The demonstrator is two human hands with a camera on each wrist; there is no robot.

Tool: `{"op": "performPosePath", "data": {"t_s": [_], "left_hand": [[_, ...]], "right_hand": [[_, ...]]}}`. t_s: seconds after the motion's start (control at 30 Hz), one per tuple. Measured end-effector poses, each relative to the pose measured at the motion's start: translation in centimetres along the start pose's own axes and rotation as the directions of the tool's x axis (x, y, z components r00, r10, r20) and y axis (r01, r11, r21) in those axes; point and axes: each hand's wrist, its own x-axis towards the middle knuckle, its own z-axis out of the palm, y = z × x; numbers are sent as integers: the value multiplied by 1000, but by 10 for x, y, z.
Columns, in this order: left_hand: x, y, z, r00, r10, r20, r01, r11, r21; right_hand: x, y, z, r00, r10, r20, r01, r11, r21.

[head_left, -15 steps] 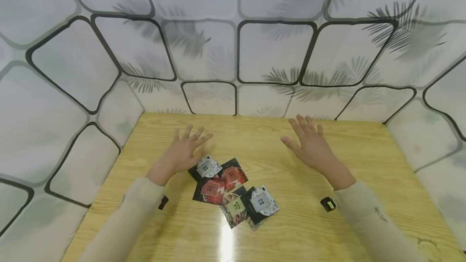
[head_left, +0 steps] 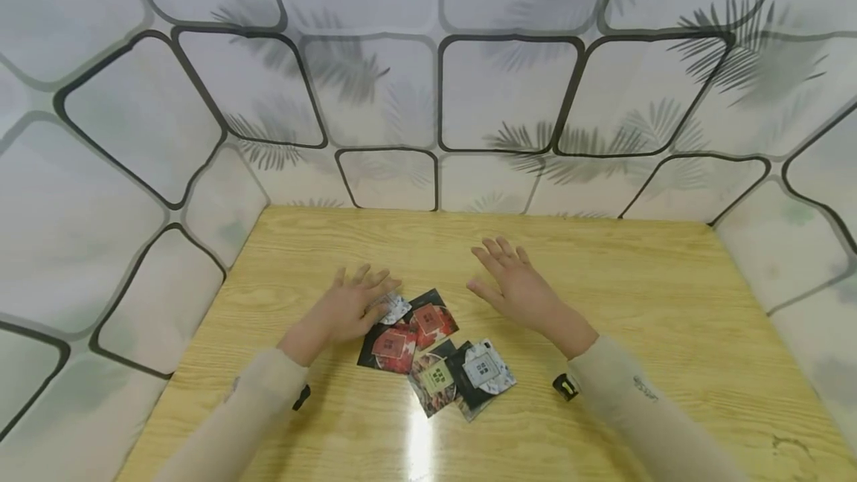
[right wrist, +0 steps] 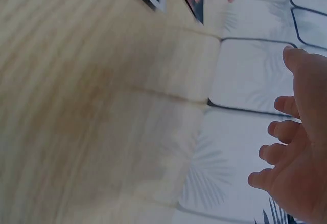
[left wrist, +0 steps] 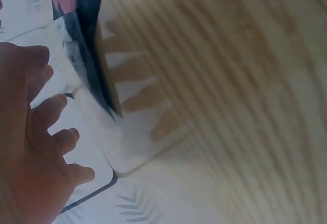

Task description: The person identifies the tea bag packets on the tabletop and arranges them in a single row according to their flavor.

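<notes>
Several flat, square printed packets lie overlapping on the wooden table. My left hand is over the back-left silver-and-black packet and partly covers it, fingers spread; in the left wrist view a gap shows between the fingers and the packets. Red-and-black packets lie beside it. Nearer the front, a brown packet with a yellow-green label is overlapped by another silver-and-black packet. My right hand hovers right of the packets, fingers extended, holding nothing.
The light wooden table runs back to a pale wall covering with dark rounded outlines and leaf prints. The same covering stands at the left and right sides. A bright reflection lies on the table near the front.
My left hand has moved slightly right and nearer, now covering more of the back-left packet. The right hand has moved left toward the packets. The packets look unmoved.
</notes>
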Motion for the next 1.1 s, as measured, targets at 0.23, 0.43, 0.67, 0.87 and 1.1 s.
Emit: {"op": "performPosePath", "data": {"t_s": [0.23,0.43,0.67,0.87,1.1], "left_hand": [[-6,2,7,999,6,41,-5,1000,-21],[-10,3,11,998,-17,60,19,999,-38],[-11,3,13,995,-69,67,72,997,-39],[-11,4,15,991,-128,46,130,991,-32],[-9,4,17,985,-167,40,168,986,-15]], "right_hand": [[7,-12,27,995,-84,62,86,996,-27],[10,-20,36,982,-139,127,143,989,-23],[12,-30,44,965,-186,186,190,982,-7],[11,-34,52,953,-212,215,222,975,-21],[11,-35,58,947,-197,253,209,978,-19]]}}
